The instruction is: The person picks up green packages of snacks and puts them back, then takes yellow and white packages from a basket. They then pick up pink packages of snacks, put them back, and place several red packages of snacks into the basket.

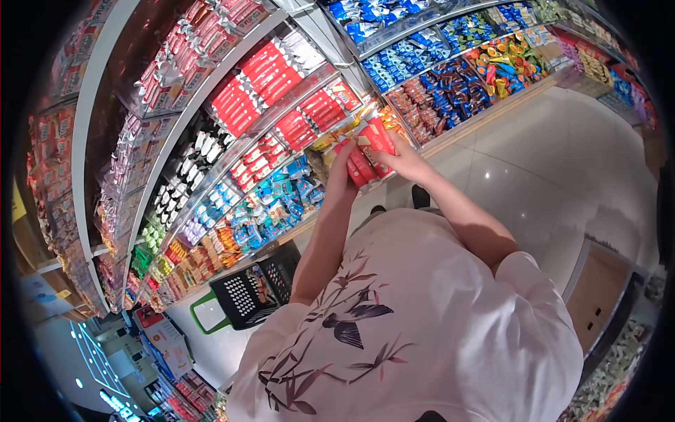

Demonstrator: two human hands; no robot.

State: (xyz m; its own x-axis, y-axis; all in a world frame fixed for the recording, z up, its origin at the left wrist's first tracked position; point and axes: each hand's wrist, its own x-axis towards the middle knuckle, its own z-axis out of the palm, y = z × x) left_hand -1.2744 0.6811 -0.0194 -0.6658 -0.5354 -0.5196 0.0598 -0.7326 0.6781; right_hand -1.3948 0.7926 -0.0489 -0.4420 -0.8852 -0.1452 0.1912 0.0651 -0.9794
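Note:
My left hand (pixel 342 171) is closed around the side of some red snack packets (pixel 361 167), held in front of the shelf corner. My right hand (pixel 406 159) grips another red packet (pixel 380 135), which is tilted and overlaps the first ones in this view. Just behind the packets sit a compartment of yellow and orange wrapped snacks (pixel 389 119) and a section of red packets (pixel 309 117). Blue wrapped snacks (pixel 271 207) fill the bin to the left of my left hand.
A black shopping basket (pixel 242 299) with a green handle (pixel 205 313) stands on the floor at lower left. Tall shelves of wrapped snacks (pixel 179 63) rise on the left. More candy bins (pixel 450 88) run along the right, above the tiled floor (pixel 534 151).

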